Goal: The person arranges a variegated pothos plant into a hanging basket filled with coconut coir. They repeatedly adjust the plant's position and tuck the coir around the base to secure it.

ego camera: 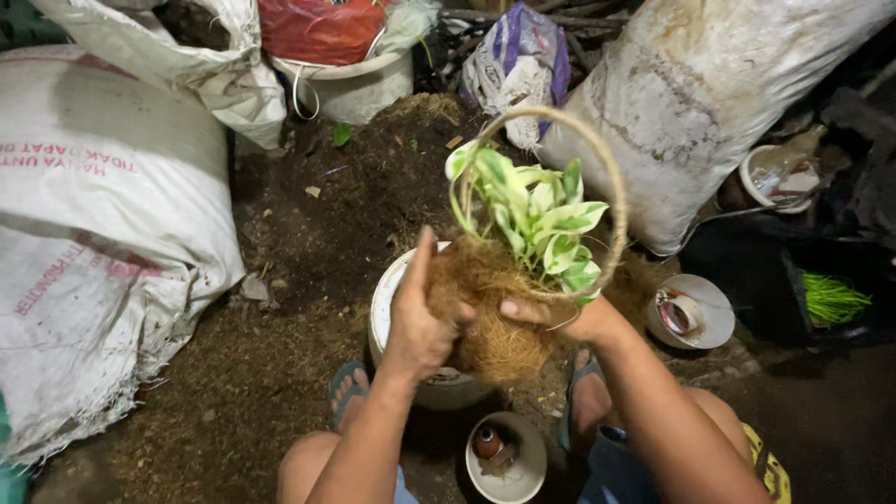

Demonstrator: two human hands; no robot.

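The coconut-fibre ball is in the middle of the head view, held with both hands above a white pot. A small plant with green and cream leaves grows from its top, and a loop of brown twine makes an arch over the leaves. The left hand presses flat on the left side of the ball, fingers pointing up and close together. The right hand grips the right side, its thumb lying on the fibre. Dark soil covers the ground behind the pot. A big white sack lies on the left, and another sack leans on the right. A small white bowl is between the person's feet, near the sandals.
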